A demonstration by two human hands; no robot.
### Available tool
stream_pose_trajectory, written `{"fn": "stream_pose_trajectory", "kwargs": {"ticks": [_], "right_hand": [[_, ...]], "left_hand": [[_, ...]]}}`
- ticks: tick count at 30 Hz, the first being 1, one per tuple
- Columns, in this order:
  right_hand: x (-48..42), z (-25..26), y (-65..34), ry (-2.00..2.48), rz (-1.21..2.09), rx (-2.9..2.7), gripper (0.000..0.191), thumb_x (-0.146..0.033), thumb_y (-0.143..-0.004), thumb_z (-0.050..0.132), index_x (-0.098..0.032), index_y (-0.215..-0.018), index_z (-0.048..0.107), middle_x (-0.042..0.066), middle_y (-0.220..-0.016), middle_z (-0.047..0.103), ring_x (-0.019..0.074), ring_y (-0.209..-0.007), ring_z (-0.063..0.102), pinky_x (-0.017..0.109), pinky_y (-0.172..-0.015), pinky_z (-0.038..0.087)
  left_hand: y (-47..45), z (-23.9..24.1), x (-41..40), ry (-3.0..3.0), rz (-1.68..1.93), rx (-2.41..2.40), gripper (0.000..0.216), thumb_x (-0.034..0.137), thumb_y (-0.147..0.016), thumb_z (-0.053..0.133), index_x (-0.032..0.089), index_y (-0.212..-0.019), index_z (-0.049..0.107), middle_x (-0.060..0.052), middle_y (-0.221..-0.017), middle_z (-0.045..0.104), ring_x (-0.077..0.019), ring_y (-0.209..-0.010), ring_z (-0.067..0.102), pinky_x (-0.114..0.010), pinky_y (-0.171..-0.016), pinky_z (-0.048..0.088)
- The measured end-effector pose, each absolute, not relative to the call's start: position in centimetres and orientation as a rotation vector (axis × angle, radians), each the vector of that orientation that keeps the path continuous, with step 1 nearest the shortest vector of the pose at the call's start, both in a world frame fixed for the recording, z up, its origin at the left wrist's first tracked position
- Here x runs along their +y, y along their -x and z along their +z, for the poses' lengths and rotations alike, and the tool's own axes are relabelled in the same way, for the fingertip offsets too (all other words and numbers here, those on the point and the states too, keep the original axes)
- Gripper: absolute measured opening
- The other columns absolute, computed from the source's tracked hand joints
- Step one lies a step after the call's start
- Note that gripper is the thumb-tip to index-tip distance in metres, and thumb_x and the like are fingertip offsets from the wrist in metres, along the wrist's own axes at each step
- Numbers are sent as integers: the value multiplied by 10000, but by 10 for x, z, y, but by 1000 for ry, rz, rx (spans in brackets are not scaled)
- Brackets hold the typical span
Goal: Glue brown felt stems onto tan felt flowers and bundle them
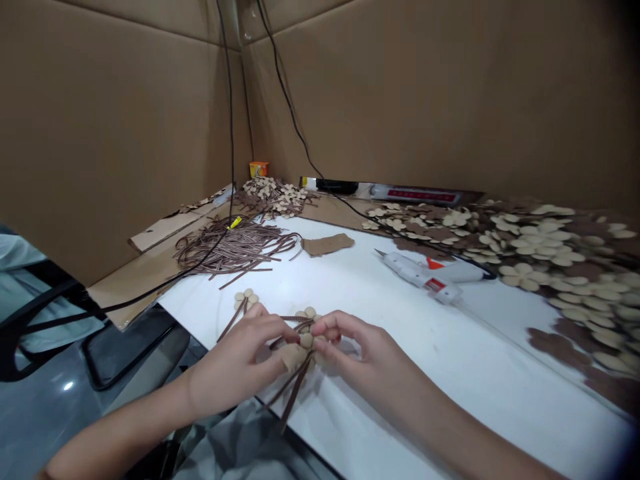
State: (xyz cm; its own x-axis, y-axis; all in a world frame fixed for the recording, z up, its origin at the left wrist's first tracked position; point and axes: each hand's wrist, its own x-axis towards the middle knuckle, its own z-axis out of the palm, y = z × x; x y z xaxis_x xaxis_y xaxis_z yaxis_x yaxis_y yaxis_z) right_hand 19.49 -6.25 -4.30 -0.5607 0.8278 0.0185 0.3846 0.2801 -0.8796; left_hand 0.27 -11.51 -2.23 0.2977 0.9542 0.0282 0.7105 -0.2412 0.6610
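My left hand (250,350) and my right hand (353,347) meet over the near edge of the white tabletop. Between their fingertips is a beige flower piece (307,341) with round petals, pinched from both sides. Dark brown flat cords (295,397) run through or behind it and hang below; how they are joined is hidden by the fingers. A tan patch (294,358) covers my left thumb tip. Just beyond my left hand lies another beige flower (245,297) with a brown cord attached.
A white glue gun (425,273) lies right of centre. Brown cords (240,243) are heaped at the left, near a cardboard scrap (327,245). Beige and brown flower cut-outs (540,240) pile up at right. Finished-looking flowers (277,195) fill the back corner. A black cable (295,120) hangs across.
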Motion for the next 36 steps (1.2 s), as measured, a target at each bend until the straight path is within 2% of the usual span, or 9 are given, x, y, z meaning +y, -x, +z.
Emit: {"fn": "stream_pose_trajectory", "kwargs": {"ticks": [3,10,16,20,24,27,31,36], "right_hand": [[-59,-38,-197,1063,1248,-2016,149,-337,-830,531,-243,-878,637,-6,-824,624,161,-797,571,278,-725,411],[-60,-28,-201,1061,1207,-2008,200,-389,-815,567,-279,-926,692,14,-894,644,183,-876,578,305,-792,413],[-63,-25,-203,1017,1248,-1997,237,-430,-828,556,-290,-969,687,6,-931,656,183,-915,583,305,-831,413],[-62,-29,-203,999,1247,-1949,272,-429,-887,454,-281,-998,652,0,-978,651,179,-953,574,309,-852,407],[-53,-41,-205,1112,1050,-2025,238,-331,-892,427,-261,-935,650,22,-947,623,197,-962,556,345,-864,407],[-45,-52,-207,1145,871,-2136,225,-256,-874,424,-244,-958,633,45,-989,607,218,-1036,507,377,-893,398],[-38,-63,-204,1170,667,-2249,223,-288,-879,431,-224,-1014,597,69,-1024,588,237,-1037,471,427,-906,384],[-33,-69,-193,1161,466,-2341,158,-337,-846,508,-220,-928,576,60,-962,558,238,-952,476,420,-857,379]], "left_hand": [[-6,-21,-110,-1916,645,1441,293,412,-892,420,211,-896,633,1,-783,565,-157,-774,423,-270,-737,327],[-13,-36,-94,-1574,768,1225,320,453,-789,572,135,-774,610,-2,-703,528,-102,-618,377,-219,-558,290],[-21,-38,-97,-1501,871,1179,308,433,-750,628,128,-750,587,-21,-747,576,-107,-647,452,-209,-581,350],[-14,-38,-99,-1490,1036,1282,312,431,-739,641,124,-765,594,-24,-702,558,-119,-633,484,-214,-562,381],[4,-39,-95,-1533,1173,1362,303,413,-755,636,114,-786,602,-49,-743,583,-135,-660,526,-226,-588,405],[15,-39,-91,-1556,1178,1392,275,389,-803,593,113,-793,595,-48,-728,598,-126,-654,531,-221,-601,404],[18,-40,-81,-1655,1150,1404,265,376,-821,571,118,-764,582,-40,-708,605,-121,-650,535,-211,-601,401],[13,-27,-53,-1797,1095,1412,299,409,-789,593,124,-699,583,-29,-696,597,-116,-642,528,-192,-557,364]]}}
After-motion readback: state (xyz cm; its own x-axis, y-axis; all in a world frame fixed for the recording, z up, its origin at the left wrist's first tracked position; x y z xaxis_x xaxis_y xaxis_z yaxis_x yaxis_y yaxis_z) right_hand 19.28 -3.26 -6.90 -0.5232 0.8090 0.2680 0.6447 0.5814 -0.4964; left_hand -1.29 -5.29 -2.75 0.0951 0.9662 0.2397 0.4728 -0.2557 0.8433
